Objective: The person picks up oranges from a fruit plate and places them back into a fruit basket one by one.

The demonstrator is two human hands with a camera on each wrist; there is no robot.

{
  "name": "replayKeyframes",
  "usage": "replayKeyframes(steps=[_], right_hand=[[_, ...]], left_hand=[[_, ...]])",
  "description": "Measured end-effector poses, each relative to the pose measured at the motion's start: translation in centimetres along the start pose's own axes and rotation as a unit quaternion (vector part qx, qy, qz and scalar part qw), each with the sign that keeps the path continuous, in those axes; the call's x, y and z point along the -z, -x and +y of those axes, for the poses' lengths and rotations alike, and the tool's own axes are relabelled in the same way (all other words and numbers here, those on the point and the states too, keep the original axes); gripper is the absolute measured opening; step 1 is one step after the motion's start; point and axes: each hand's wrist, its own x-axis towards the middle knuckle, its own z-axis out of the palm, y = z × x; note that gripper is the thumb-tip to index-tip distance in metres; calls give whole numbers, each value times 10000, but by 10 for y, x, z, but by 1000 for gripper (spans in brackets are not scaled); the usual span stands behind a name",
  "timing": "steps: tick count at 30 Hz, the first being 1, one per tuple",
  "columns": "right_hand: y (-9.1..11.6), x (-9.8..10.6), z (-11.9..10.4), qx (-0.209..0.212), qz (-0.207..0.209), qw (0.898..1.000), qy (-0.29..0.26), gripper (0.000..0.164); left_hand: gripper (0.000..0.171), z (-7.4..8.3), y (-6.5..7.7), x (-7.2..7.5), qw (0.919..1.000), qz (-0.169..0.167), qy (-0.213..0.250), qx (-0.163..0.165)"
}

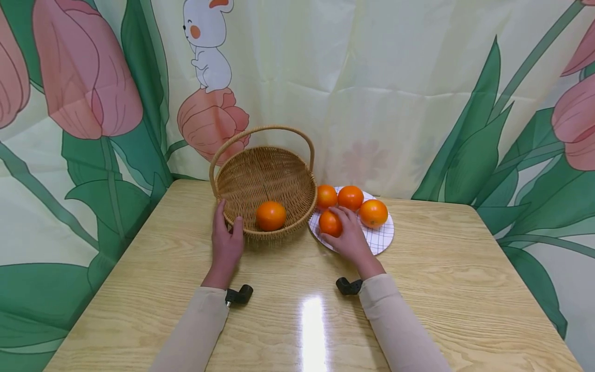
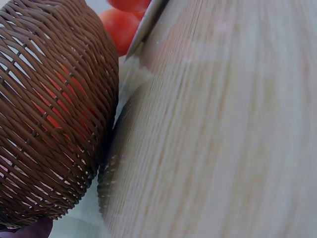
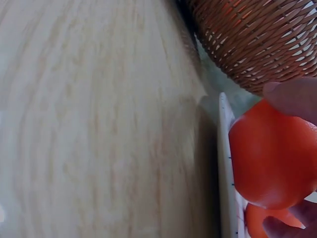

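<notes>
A brown wicker basket [image 1: 265, 175] with a tall arched handle stands tilted toward me, with one orange [image 1: 271, 216] inside near its front rim. At the basket's left front edge my left hand [image 1: 228, 243] holds the rim, thumb toward the front; in the left wrist view only a bit of a finger [image 2: 32, 230] shows under the weave. My right hand [image 1: 350, 237] grips another orange [image 1: 329, 223] between thumb and fingers, over the left part of a round white checked plate [image 1: 383, 238]. Close up, the right wrist view shows this orange [image 3: 272, 156] at the plate's raised rim.
Behind my right hand, several more oranges lie on the plate, one [image 1: 373, 213] at its right and another [image 1: 350, 198] at the back. Basket and plate stand side by side on a wooden table [image 1: 288, 289]. A printed curtain [image 1: 372, 103] hangs along the table's back edge.
</notes>
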Motion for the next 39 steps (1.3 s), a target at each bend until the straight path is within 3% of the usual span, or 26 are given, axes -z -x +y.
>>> replayKeyframes(steps=[19, 39], right_hand=[[3, -1, -3, 89, 7, 10000, 32, 69], [3, 13, -20, 421, 333, 9985, 53, 69]], left_hand=[[62, 1, 2, 0, 9998, 36, -125, 116], [61, 1, 1, 0, 9998, 44, -200, 65]])
